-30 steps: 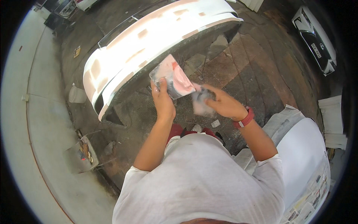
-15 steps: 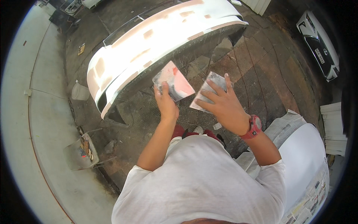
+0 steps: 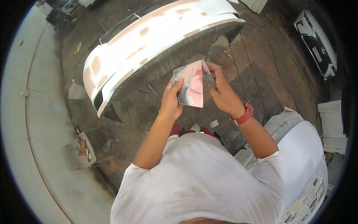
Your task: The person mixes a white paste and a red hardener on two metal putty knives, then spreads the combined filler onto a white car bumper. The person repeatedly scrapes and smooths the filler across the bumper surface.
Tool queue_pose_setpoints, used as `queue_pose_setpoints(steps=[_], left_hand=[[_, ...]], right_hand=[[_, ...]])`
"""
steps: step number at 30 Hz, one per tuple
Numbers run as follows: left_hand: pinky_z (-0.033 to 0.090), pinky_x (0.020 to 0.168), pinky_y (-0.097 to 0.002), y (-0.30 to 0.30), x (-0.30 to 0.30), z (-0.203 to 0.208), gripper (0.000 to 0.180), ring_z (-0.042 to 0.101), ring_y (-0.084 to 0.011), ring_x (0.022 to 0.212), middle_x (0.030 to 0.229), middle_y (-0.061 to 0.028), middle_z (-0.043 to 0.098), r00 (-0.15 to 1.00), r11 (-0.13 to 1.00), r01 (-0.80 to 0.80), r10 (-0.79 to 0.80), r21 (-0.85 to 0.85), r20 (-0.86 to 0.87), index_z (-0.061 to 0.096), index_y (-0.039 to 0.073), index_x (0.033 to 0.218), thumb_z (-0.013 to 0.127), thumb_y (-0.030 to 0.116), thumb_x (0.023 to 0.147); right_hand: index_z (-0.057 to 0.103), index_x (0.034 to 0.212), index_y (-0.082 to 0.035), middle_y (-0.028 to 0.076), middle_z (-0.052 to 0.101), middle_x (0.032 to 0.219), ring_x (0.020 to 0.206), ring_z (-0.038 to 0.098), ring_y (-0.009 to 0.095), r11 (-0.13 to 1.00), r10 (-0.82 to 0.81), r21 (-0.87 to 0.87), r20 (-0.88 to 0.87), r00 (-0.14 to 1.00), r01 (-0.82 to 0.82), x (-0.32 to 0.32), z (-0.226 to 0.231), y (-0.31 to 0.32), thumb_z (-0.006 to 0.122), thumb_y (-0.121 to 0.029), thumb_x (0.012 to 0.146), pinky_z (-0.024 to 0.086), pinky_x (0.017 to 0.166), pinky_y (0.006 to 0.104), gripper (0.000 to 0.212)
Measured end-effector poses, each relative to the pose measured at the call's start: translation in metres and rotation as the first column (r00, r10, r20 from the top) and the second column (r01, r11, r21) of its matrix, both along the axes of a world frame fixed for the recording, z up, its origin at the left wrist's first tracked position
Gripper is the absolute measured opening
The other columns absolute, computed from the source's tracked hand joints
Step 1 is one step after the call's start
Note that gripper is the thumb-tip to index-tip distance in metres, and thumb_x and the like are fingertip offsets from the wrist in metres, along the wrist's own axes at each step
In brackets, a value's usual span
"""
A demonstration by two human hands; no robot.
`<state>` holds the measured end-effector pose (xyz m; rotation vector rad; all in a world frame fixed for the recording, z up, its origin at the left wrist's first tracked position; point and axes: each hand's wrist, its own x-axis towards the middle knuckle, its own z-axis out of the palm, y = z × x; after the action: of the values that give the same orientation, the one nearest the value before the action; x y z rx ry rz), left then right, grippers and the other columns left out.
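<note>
My left hand (image 3: 170, 100) grips a flat rectangular plate (image 3: 183, 93) from below at its left, thumb on top. Smeared over that plate is pink putty (image 3: 195, 84), with a redder streak and white and grey areas. A second thin, grey-smeared plate (image 3: 207, 75) stands tilted nearly on edge against the right edge of the first. My right hand (image 3: 226, 93), with a red watch on its wrist, has its fingers around this second plate, partly blurred. Beyond both hands lies a white car bumper (image 3: 128, 41) with tan patches.
A white bucket (image 3: 77, 91) stands left of the bumper. Nearer on the left, a small stand (image 3: 71, 156) holds tools. At my right is a large white panel (image 3: 301, 149) with newspaper by it. A car front (image 3: 317, 44) shows at far right. Cables (image 3: 246, 56) cross the floor.
My right hand has turned its plate from lying flat to nearly on edge and brought it against the putty plate. My left hand has moved slightly right and turned its plate more upright.
</note>
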<state>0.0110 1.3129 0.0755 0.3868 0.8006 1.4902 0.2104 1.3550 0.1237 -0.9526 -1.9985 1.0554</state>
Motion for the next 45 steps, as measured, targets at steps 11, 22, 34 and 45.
queue_pose_setpoints(steps=[11,22,34,45], left_hand=[[0.043,0.115,-0.039,0.006,-0.004,0.019,0.056,0.055,-0.0222,0.133,0.146,-0.0152,0.056,0.875,0.908,-0.391,0.417,0.148,-0.245,0.04,0.001,0.157,0.057,0.027,0.11],[0.043,0.111,-0.0361,0.005,-0.002,0.001,0.053,0.056,-0.023,0.128,0.144,-0.0168,0.059,0.779,0.97,-0.167,0.24,0.178,-0.579,0.047,-0.001,0.152,0.056,0.032,0.111],[0.057,0.099,-0.0385,0.004,0.003,0.025,0.042,0.066,-0.0217,0.116,0.13,-0.0106,0.065,0.988,0.989,-0.147,0.147,0.011,0.042,0.05,0.003,0.146,0.059,0.02,0.108],[0.048,0.111,-0.0385,0.012,0.0,0.016,0.047,0.058,-0.0225,0.13,0.14,-0.0135,0.06,0.965,0.965,-0.257,0.259,0.044,-0.052,0.046,0.0,0.152,0.055,0.019,0.11]], right_hand=[[0.052,0.151,-0.004,0.013,0.065,0.133,0.108,0.07,0.02,0.923,0.152,-0.367,0.081,0.985,-0.112,0.017,-0.005,-0.008,0.059,0.001,0.093,0.056,0.092,0.0346,0.058],[0.069,0.135,-0.022,0.01,0.06,0.141,0.144,0.046,0.039,0.788,-0.096,0.536,0.594,0.798,-0.304,-0.003,0.01,-0.026,0.061,0.001,0.086,0.024,0.119,0.073,0.054],[0.054,0.146,-0.014,0.025,0.04,0.154,0.145,0.043,0.048,0.909,0.012,0.396,0.295,0.956,-0.133,-0.007,-0.004,-0.02,0.058,0.016,0.08,0.044,0.117,0.0551,0.072],[0.037,0.154,0.0,0.017,0.052,0.147,0.134,0.057,0.03,0.92,0.024,-0.378,-0.211,0.977,-0.104,0.002,0.016,-0.007,0.058,0.01,0.092,0.048,0.113,0.0445,0.066]])
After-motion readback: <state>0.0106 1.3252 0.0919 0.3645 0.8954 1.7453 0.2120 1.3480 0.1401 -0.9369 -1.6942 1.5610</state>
